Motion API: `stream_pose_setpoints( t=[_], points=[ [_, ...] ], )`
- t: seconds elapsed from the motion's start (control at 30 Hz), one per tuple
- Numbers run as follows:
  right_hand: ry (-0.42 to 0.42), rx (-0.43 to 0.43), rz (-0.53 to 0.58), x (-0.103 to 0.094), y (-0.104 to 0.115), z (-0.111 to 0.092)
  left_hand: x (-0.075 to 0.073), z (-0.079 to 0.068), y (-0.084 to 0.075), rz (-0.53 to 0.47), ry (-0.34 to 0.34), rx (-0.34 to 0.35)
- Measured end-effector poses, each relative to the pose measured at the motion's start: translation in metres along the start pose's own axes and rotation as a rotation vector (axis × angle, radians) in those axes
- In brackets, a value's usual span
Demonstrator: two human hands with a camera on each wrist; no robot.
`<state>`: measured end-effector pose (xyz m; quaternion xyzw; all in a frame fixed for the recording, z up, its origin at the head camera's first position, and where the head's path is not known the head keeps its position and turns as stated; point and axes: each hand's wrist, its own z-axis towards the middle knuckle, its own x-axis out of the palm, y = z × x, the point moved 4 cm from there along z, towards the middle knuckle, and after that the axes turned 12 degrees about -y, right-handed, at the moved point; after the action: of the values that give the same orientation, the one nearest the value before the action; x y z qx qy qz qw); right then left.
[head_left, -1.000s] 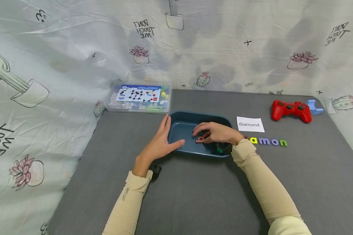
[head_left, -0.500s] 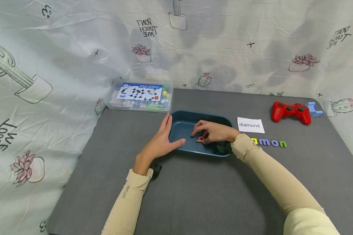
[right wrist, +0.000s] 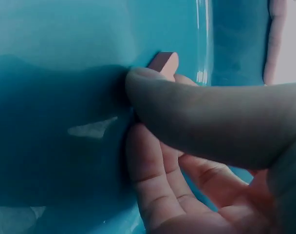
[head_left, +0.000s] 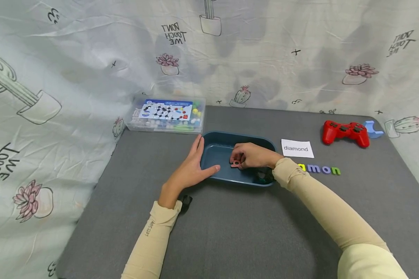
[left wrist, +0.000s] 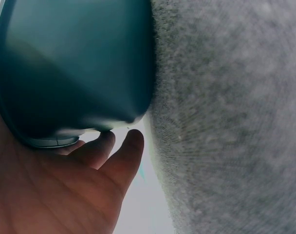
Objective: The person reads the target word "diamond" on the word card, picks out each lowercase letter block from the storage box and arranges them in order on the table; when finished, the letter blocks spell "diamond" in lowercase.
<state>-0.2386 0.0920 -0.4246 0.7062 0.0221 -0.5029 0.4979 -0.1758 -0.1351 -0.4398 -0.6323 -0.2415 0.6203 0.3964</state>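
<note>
A dark blue tray (head_left: 213, 157) stands mid-table. My left hand (head_left: 190, 166) holds its left end, thumb over the near rim and fingers along the outer wall; in the left wrist view the fingertips (left wrist: 134, 136) lie right at that wall. Inside the tray, my right hand (head_left: 253, 155) pinches a small pinkish-red letter (head_left: 235, 164) with a ring-shaped part. In the right wrist view, the end of the letter (right wrist: 165, 63) sticks out past the thumb (right wrist: 187, 107), and the rest is hidden. Right of the tray, under a card (head_left: 297, 148) printed "diamond", lie the letters a, m (head_left: 313, 168), o (head_left: 326, 169) and n (head_left: 335, 171).
A clear plastic box (head_left: 165, 115) of small coloured pieces stands at the back left. A red game controller (head_left: 345, 133) and a light blue plastic piece (head_left: 373, 130) lie at the back right. A printed cloth (head_left: 258, 50) hangs behind the grey table (head_left: 209, 232).
My right fingers have closed in on the red letter, which has shifted slightly in the tray. The right forearm has swung outward over the letters. The left hand has stayed in place.
</note>
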Motion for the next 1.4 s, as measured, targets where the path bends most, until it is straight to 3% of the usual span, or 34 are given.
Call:
stream_pose_setpoints(
  t=[0.27, 0.47, 0.6, 0.77, 0.97, 1.13, 1.4],
  points=[
    [-0.090, -0.057, -0.079, -0.002, 0.008, -0.001, 0.002, 0.002, -0.002, -0.001, -0.003, 0.009],
    [-0.150, 0.012, -0.070, -0.006, 0.007, -0.005, 0.006, 0.003, -0.002, -0.001, 0.012, 0.013],
    [-0.207, 0.070, 0.000, -0.011, 0.004, -0.009, 0.008, 0.004, 0.000, -0.004, 0.009, 0.004],
    [-0.286, 0.150, 0.180, -0.026, 0.009, -0.019, 0.009, 0.005, 0.000, 0.008, 0.000, -0.002],
    [-0.327, 0.160, 0.325, -0.043, 0.018, -0.034, 0.006, 0.004, 0.000, 0.012, -0.006, 0.004],
    [-0.342, 0.146, 0.331, -0.051, 0.019, -0.049, 0.004, 0.003, 0.003, 0.014, -0.010, 0.007],
    [-0.401, 0.237, 0.331, -0.061, 0.017, -0.074, 0.001, 0.001, 0.002, 0.011, -0.008, 0.009]
  ],
)
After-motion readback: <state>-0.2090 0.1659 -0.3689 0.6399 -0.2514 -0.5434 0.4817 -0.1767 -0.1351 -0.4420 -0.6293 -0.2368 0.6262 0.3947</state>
